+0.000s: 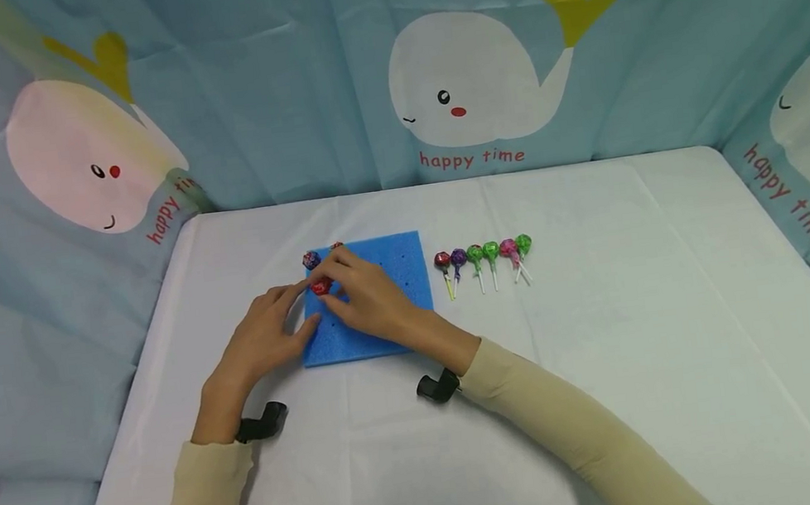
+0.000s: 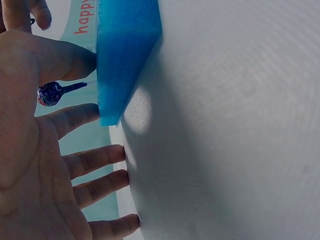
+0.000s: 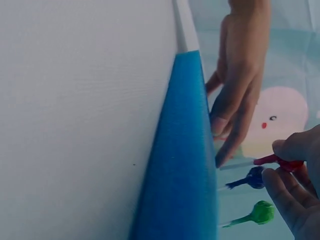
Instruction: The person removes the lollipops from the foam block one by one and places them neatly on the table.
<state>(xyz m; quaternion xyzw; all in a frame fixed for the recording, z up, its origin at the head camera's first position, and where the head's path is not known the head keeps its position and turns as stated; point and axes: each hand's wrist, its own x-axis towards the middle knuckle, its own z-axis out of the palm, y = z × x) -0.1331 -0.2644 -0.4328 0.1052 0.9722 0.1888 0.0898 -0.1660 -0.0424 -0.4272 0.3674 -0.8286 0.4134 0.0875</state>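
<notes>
Block (image 1: 405, 254) on table (image 1: 645, 317), lollipops (image 1: 475, 253) right, other lollipops (image 1: 312, 260) seemingly in it

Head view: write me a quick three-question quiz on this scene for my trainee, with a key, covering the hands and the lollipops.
1. Count: how many lollipops lie in the row on the table, right of the blue foam block?
2. True or false: the right hand pinches a red lollipop.
3. Choose: the left hand is nearest to
A the row of lollipops
B the blue foam block
C the table's right edge

Key: 1 six; 2 true; 3 B.
</notes>
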